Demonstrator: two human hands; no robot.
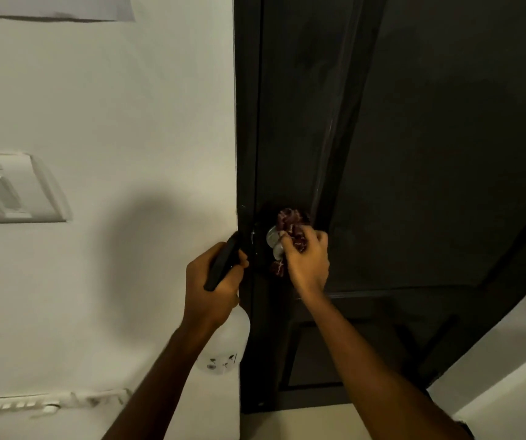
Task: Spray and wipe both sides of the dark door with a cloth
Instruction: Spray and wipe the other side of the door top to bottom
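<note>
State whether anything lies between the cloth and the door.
Only the silver knob: the right hand holds the cloth against it near the left edge of the door. Nothing else visible intervenes.

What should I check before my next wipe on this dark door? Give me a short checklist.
1. Grip of the right hand on the cloth: ok.
2. Contact of the cloth with the silver knob: ok.
3. Hold of the left hand on the spray bottle: ok.
4. Aim of its black head at the door: cannot tell.
5. Spray wetness on the door: cannot tell, too dark.
6. Wiping of the far side: cannot tell, hidden.
</note>
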